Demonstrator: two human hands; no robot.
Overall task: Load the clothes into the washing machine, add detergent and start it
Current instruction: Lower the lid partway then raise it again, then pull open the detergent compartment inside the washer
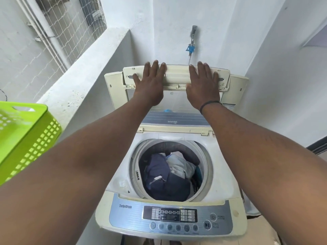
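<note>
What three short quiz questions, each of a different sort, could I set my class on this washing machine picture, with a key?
1. True or false: the lid of the washing machine is shut flat over the drum.
2. Multiple choice: the clothes lie A) in the green basket, B) in the drum, C) on the floor.
3. Fill in: the left hand and the right hand both rest flat on the ____.

Key: 1 false; 2 B; 3 lid.

Both hands, left hand [150,82] and right hand [203,84], rest on the raised lid [177,75]; clothes [168,175] lie in the drum [205,167] below, basket [26,135] to their left.
</note>
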